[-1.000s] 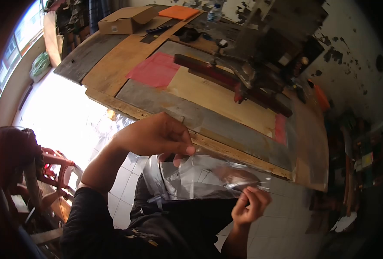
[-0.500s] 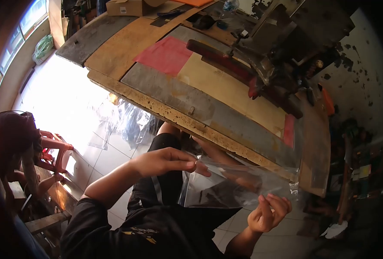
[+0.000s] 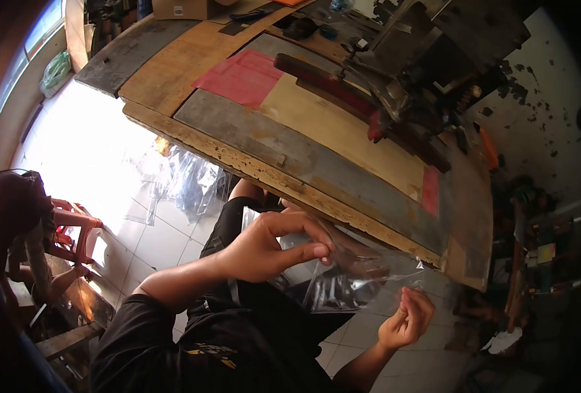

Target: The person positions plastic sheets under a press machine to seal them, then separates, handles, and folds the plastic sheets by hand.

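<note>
Pinched between the thumb and fingers of my left hand (image 3: 284, 245) is a clear plastic sheet (image 3: 349, 288); whether it is a bag or a single layer I cannot tell. The plastic hangs over my lap, creased and shiny, below the table's front edge. At its right-hand end, my right hand (image 3: 407, 319) has its fingers drawn together on the near edge. A press-like machine (image 3: 395, 98) with a long dark red bar stands on the table, over a yellow sheet (image 3: 343, 141) flanked by red pieces (image 3: 241, 77).
The worn wooden table edge (image 3: 271, 180) runs just beyond my hands. More clear plastic (image 3: 189, 180) lies on the tiled floor to the left. Another person (image 3: 18, 216) sits far left near a red stool (image 3: 74, 229). A cardboard box (image 3: 179, 8) stands at the back.
My left hand has moved right, toward my right hand, and the plastic between them has bunched and folded. My right hand has shifted slightly. The whole view has shifted a little.
</note>
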`<state>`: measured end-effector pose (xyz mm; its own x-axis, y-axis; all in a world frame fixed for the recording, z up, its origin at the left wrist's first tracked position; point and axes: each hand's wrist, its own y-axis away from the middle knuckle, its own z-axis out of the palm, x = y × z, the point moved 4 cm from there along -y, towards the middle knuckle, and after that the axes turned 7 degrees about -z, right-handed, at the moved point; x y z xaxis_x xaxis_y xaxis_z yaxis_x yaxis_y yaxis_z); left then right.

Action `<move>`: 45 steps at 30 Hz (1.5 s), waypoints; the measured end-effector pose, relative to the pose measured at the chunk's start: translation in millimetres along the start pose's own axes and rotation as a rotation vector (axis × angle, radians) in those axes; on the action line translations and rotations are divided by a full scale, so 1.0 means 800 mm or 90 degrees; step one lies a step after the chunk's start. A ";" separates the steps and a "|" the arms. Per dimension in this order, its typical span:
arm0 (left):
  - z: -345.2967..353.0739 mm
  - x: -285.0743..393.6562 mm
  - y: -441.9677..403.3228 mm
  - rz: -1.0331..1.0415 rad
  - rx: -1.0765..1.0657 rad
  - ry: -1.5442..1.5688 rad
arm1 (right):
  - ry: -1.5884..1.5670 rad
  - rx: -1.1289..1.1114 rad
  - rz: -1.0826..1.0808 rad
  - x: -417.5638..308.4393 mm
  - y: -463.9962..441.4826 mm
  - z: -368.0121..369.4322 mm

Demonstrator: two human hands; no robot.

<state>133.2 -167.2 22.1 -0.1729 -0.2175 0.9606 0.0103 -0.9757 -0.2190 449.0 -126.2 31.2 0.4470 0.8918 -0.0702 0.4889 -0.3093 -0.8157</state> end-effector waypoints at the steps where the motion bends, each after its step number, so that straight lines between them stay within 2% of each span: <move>1: 0.003 0.008 0.000 0.087 0.011 -0.125 | 0.004 0.000 0.001 0.001 0.006 0.004; 3: 0.009 0.007 0.001 0.109 0.013 -0.145 | -0.052 0.069 0.114 0.009 0.020 0.005; 6: 0.016 0.018 0.002 0.232 0.080 -0.360 | -0.092 0.079 0.136 0.022 0.026 0.007; 9: 0.027 0.027 0.002 0.290 0.146 -0.362 | -0.155 0.111 0.220 0.031 0.035 0.010; 11: 0.034 0.017 0.001 0.260 0.129 -0.315 | -0.216 0.151 0.271 0.035 0.040 0.013; 13: 0.041 0.022 -0.007 0.312 0.116 -0.282 | -0.211 0.153 0.274 0.033 0.042 0.011; 16: 0.049 0.016 -0.011 0.320 0.057 -0.251 | -0.230 0.117 0.286 0.035 0.044 0.010; 18: 0.056 0.018 -0.013 0.321 0.035 -0.244 | -0.261 0.165 0.321 0.036 0.041 0.008; 20: 0.060 0.030 -0.012 0.406 0.044 -0.299 | -0.287 0.167 0.314 0.042 0.044 0.004; 23: 0.062 0.030 -0.010 0.406 0.099 -0.284 | -0.340 0.181 0.302 0.037 0.046 -0.002; 27: 0.063 0.045 -0.012 0.419 0.097 -0.255 | -0.354 0.208 0.325 0.027 0.048 -0.008; 28: 0.066 0.046 -0.014 0.354 0.070 -0.262 | -0.353 0.212 0.328 0.030 0.051 -0.011; 29: 0.070 0.044 -0.016 0.289 0.043 -0.267 | -0.365 0.142 0.409 0.040 0.057 -0.008; 30: 0.072 0.041 -0.014 0.290 0.037 -0.267 | -0.375 0.072 0.488 0.046 0.062 -0.004; 31: 0.076 0.032 -0.015 0.266 0.020 -0.297 | -0.371 0.078 0.484 0.048 0.062 -0.005; 34: 0.083 0.012 -0.019 0.268 0.017 -0.318 | -0.290 0.086 0.466 0.049 0.044 -0.014; 36: 0.087 0.002 -0.017 0.294 0.031 -0.330 | -0.237 0.123 0.319 0.024 -0.004 -0.026; 37: 0.092 0.000 -0.017 0.291 0.026 -0.328 | -0.233 0.123 0.324 0.013 -0.023 -0.028; 39: 0.104 0.000 -0.018 0.321 0.046 -0.358 | -0.215 -0.007 0.185 -0.021 -0.067 -0.021; 40: 0.108 -0.002 -0.019 0.331 0.052 -0.379 | -0.211 -0.004 0.188 -0.027 -0.082 -0.018; 42: 0.110 0.004 -0.018 0.346 0.048 -0.410 | -0.266 -0.170 0.192 -0.036 -0.100 0.001; 45: 0.103 0.012 -0.018 0.338 0.057 -0.460 | -0.315 -0.228 0.242 -0.026 -0.101 0.011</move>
<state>212.1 -157.4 48.8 0.5370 -0.5753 0.6170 -0.0058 -0.7339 -0.6792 393.4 -116.5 93.6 0.2841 0.7199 -0.6333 0.6210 -0.6414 -0.4505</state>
